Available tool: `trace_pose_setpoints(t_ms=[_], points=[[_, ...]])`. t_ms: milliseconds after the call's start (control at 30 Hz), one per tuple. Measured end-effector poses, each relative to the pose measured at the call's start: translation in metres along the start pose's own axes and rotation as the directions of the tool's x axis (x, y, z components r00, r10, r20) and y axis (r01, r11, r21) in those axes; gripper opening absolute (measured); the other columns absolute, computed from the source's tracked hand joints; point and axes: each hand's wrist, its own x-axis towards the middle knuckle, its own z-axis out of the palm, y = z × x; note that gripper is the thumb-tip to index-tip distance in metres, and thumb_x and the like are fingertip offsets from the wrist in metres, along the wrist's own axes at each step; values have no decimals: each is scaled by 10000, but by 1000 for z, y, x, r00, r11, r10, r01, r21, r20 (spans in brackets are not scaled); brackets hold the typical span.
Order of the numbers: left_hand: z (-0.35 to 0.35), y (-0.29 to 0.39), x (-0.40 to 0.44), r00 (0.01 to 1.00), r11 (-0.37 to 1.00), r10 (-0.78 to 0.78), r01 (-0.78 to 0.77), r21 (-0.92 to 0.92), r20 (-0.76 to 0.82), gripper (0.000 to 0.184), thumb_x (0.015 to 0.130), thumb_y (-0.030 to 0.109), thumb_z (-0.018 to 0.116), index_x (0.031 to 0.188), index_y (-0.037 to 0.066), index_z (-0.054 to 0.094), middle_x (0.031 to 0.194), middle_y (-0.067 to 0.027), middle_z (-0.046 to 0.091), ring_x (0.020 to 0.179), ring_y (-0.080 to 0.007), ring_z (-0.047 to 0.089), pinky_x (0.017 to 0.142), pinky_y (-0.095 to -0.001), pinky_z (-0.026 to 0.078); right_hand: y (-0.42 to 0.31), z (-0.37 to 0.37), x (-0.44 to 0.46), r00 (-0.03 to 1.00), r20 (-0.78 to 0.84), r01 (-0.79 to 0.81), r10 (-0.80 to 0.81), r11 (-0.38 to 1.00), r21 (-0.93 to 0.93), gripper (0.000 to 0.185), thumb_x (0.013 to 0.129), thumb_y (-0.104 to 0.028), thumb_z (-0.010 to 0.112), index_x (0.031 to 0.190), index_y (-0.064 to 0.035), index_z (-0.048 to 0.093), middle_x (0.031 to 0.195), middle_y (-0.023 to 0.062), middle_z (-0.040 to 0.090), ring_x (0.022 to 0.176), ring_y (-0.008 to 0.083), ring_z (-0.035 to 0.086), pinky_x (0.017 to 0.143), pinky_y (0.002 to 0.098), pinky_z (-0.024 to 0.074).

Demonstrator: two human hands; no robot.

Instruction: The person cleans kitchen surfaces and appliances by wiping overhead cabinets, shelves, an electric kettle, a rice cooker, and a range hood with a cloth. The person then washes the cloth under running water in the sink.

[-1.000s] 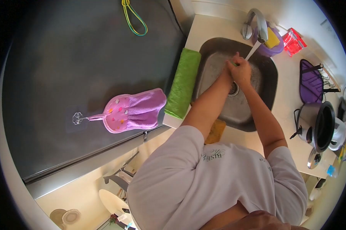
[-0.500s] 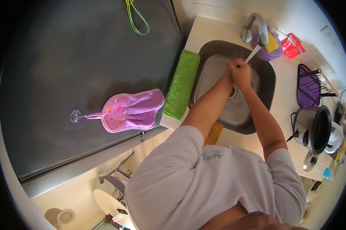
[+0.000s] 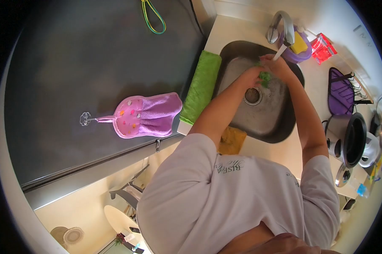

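Note:
Over the metal sink (image 3: 279, 122), my left hand (image 3: 252, 77) is closed around a small bunch of leafy green herbs (image 3: 265, 78), whose leaves stick out beside the fingers. My right hand (image 3: 278, 67) is just beyond it, in the stream of water (image 3: 279, 53) running from the chrome faucet (image 3: 286, 23). Its fingers are partly hidden and blurred, so their grip does not show. Below the hands lies the round drain (image 3: 253, 96).
A green towel (image 3: 201, 86) lies left of the sink, an orange cloth (image 3: 232, 141) at its front edge. A purple tub with a yellow sponge (image 3: 299, 43) and a red packet (image 3: 323, 47) stand behind. At right are a purple drying rack (image 3: 340, 91) and a pot (image 3: 343, 137).
My hands, clasped together under the stream before, have moved apart. The left has shifted slightly left and down, the right up toward the faucet. More green leaves and the drain now show.

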Motion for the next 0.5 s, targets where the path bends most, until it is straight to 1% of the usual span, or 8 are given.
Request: trace_pose_setpoints(t_ms=[33,100,133,200,233,333,400,500], points=[[8,3,1,996,993,76,-71,97,-49,348,838,344,610,1108,143,520,1054,-32,560,1001,-182,506,808,-434,411,-17,0,-1,994,69,-95,81,969,226,266,853,-247,590,964,-15,657,824,98,671,752,182,640,687,323,509],[32,19,-4,964,935,237,-192,297,-123,367,816,343,607,1115,144,535,1054,-27,572,1002,-182,508,756,-444,420,-68,-1,-9,979,64,-204,195,965,167,282,849,-286,620,949,-24,650,793,49,651,743,135,623,663,283,499],[41,22,-4,952,925,284,-241,292,-114,382,808,361,616,1111,141,540,1056,-34,577,998,-195,519,745,-437,429,-87,-3,-13,965,61,-260,254,956,138,293,847,-306,635,941,-29,646,777,24,641,738,111,615,652,264,493],[54,26,-2,920,896,379,-339,286,-97,415,792,397,634,1102,135,548,1061,-48,587,992,-223,542,725,-424,445,-101,-9,-11,977,-89,-203,196,976,-77,266,859,-272,615,962,-27,635,725,39,632,677,121,607,609,277,494],[56,30,4,905,808,420,-343,480,-61,403,799,396,641,1094,134,563,1038,-57,595,968,-222,557,735,-428,461,-103,-10,-8,975,-158,-183,154,965,-186,254,865,-255,605,972,-26,630,700,46,627,647,126,603,588,284,494],[57,41,16,852,421,522,-299,856,40,377,810,403,651,1070,134,607,995,-94,621,909,-245,603,765,-439,493,-74,-22,15,864,-323,154,-387,813,-562,229,854,-252,624,920,-33,619,670,34,613,644,118,598,554,287,483],[62,44,9,794,210,605,-238,948,65,376,807,424,643,1056,143,636,1003,-129,642,887,-295,637,782,-446,494,-70,-31,26,922,-289,124,-258,903,-410,232,844,-265,636,896,-40,614,668,33,609,645,119,601,553,289,475],[74,55,-31,720,-195,651,-149,969,242,422,803,437,617,1033,86,652,939,-163,655,871,-297,642,772,-409,505,-58,-41,38,984,-164,25,-66,970,-241,272,837,-313,643,931,-59,615,736,43,620,678,156,605,625,307,481]])
